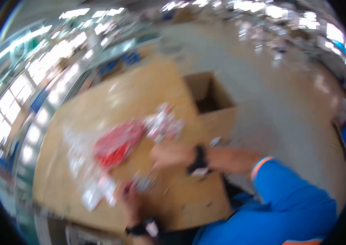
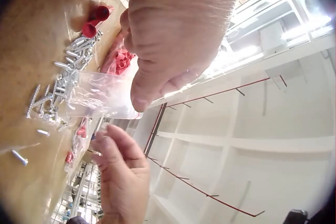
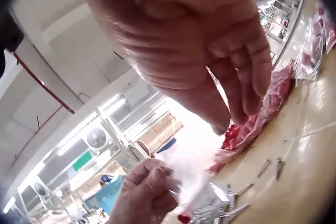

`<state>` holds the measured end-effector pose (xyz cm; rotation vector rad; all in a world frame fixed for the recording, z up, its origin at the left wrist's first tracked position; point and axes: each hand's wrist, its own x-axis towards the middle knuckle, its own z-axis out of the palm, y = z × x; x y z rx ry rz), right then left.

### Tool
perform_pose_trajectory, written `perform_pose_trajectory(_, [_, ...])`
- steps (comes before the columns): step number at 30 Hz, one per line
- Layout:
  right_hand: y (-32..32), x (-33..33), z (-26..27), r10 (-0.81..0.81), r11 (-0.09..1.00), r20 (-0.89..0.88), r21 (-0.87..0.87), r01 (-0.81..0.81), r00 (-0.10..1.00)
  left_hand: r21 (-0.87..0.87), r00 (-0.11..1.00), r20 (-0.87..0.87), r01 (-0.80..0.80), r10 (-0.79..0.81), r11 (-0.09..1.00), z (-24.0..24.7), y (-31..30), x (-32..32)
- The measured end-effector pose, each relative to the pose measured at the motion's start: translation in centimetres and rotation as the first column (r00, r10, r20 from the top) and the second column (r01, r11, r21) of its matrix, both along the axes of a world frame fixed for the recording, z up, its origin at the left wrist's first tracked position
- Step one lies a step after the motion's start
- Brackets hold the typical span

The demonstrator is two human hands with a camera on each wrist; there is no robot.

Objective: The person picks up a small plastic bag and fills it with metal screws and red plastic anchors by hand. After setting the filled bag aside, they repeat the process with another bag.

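Left wrist view: left hand pinches bag by its edge, screws at bag's 9 o'clock, right hand near 5 o'clock, fingers loosely bent, nothing seen held; firm edge pinch likely steadies bag best.

Legible text: none. The pale patch on the left wristband, at the near edge of the desk, and that on the right wristband, over the desk's right part, are too blurred to read.
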<state>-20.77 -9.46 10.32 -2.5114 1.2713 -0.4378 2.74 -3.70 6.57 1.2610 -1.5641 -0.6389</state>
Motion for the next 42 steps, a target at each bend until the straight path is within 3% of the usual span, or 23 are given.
perform_pose_trajectory(1, [0.3, 0.4, -0.8, -0.022, 0.987, 0.046, -0.156, 0.029, 0.999, -0.396, 0.895, 0.443, 0.146, 0.049, 0.906, -1.4, -0.7, 1.1])
perform_pose_trajectory(2, [0.8, 0.1, 0.0, 0.049, 0.989, 0.159, -0.148, -0.025, 0.986, -0.449, 0.955, 0.295, 0.148, -0.010, 0.881, -3.6, -2.0, 1.7])
perform_pose_trajectory(3, [0.0, 0.8, -1.2, 0.029, 0.996, 0.148, -0.088, -0.016, 0.989, -0.324, 0.913, 0.404, 0.196, -0.052, 0.926, 0.4, 0.5, 0.1])
perform_pose_trajectory(4, [-1.3, 1.5, -2.8, 0.027, 0.990, 0.122, -0.138, -0.010, 0.992, -0.326, 0.928, 0.368, 0.182, -0.052, 0.928, 1.8, 1.5, -0.8])
perform_pose_trajectory(6, [-2.5, 2.1, -3.0, -0.062, 0.982, 0.015, -0.175, 0.064, 0.998, -0.193, 0.975, 0.201, 0.132, -0.093, 0.972, 3.3, 1.6, -3.1])
perform_pose_trajectory(9, [-3.1, 2.6, -3.7, -0.029, 0.963, 0.001, -0.267, 0.028, 1.000, 0.069, 0.999, -0.038, 0.026, -0.024, 0.997, 4.4, 2.6, -2.9])
perform_pose_trajectory(12, [-2.5, 2.7, -2.7, 0.029, 0.971, -0.023, -0.238, -0.034, 0.999, 0.065, 0.990, -0.141, 0.012, -0.002, 0.998, 3.9, 2.5, -3.1])
perform_pose_trajectory(16, [-2.2, 3.6, -2.8, 0.073, 0.908, 0.015, -0.415, -0.060, 0.997, 0.154, 0.975, -0.223, 0.016, 0.018, 0.988, 4.0, 2.8, -3.1])
perform_pose_trajectory(21, [-2.2, 4.1, -4.9, 0.112, 0.835, 0.090, -0.548, -0.044, 0.990, 0.094, 0.981, -0.190, 0.065, -0.046, 0.993, 3.5, 2.5, -2.4])
perform_pose_trajectory(22, [-2.5, 4.3, -5.5, 0.078, 0.880, 0.090, -0.474, -0.026, 0.993, 0.109, 0.979, -0.194, 0.076, -0.054, 0.991, 3.4, 2.4, -2.3])
perform_pose_trajectory(24, [-2.4, 4.2, -4.8, 0.015, 0.950, 0.083, -0.312, 0.011, 0.996, -0.052, 0.994, 0.002, 0.110, -0.110, 0.993, 3.1, 1.8, -2.0])
perform_pose_trajectory(27, [-1.5, 2.5, -1.9, 0.103, 0.984, 0.227, -0.164, -0.066, 0.969, -0.253, 0.945, 0.320, 0.161, -0.075, 0.954, 2.0, 1.5, -0.6])
perform_pose_trajectory(28, [-0.1, 1.2, -0.4, 0.162, 0.956, 0.379, -0.289, -0.050, 0.911, -0.199, 0.923, 0.384, 0.120, -0.036, 0.973, 1.4, 1.2, -0.1])
perform_pose_trajectory(29, [-1.4, 1.3, -1.2, 0.091, 0.969, 0.200, -0.245, -0.040, 0.976, -0.120, 0.999, -0.009, -0.048, 0.047, 0.992, 0.2, -0.4, 0.2])
perform_pose_trajectory(30, [-3.0, 1.7, -2.4, 0.088, 0.985, 0.117, -0.161, -0.069, 0.989, -0.210, 0.989, -0.042, -0.145, 0.139, 0.967, 1.6, 0.3, -1.2])
perform_pose_trajectory(31, [-0.5, 0.7, 1.6, -0.014, 1.000, 0.122, -0.023, 0.017, 0.992, -0.187, 0.981, -0.029, -0.191, 0.189, 0.964, 1.9, 0.6, -0.8])
perform_pose_trajectory(32, [-2.4, 0.9, -0.5, 0.023, 0.999, 0.116, -0.026, -0.020, 0.993, -0.186, 0.979, -0.114, -0.190, 0.171, 0.964, 1.8, 0.6, -0.5])
perform_pose_trajectory(33, [-3.0, 0.7, -0.9, 0.068, 0.998, 0.220, -0.032, -0.063, 0.973, -0.138, 0.961, -0.165, -0.246, 0.222, 0.959, 2.1, 0.9, -1.0])
perform_pose_trajectory(36, [-4.0, 1.4, -2.8, 0.213, 0.956, 0.201, -0.246, -0.161, 0.956, -0.078, 0.947, -0.235, -0.245, 0.221, 0.966, 1.4, 0.5, -0.3])
perform_pose_trajectory(38, [-3.7, 1.4, -2.9, 0.274, 0.919, 0.059, -0.309, -0.244, 0.960, -0.095, 0.929, -0.320, -0.228, 0.187, 0.969, 1.1, 0.1, -0.7])
perform_pose_trajectory(40, [-2.2, 2.3, -1.5, 0.191, 0.935, -0.172, -0.269, -0.232, 0.966, -0.131, 0.943, -0.247, -0.259, 0.221, 0.957, 1.8, 0.5, -1.1])
perform_pose_trajectory(42, [-2.4, 2.8, -3.0, 0.251, 0.894, -0.094, -0.358, -0.268, 0.963, -0.159, 0.951, -0.200, -0.267, 0.234, 0.950, 2.3, 0.7, -1.3])
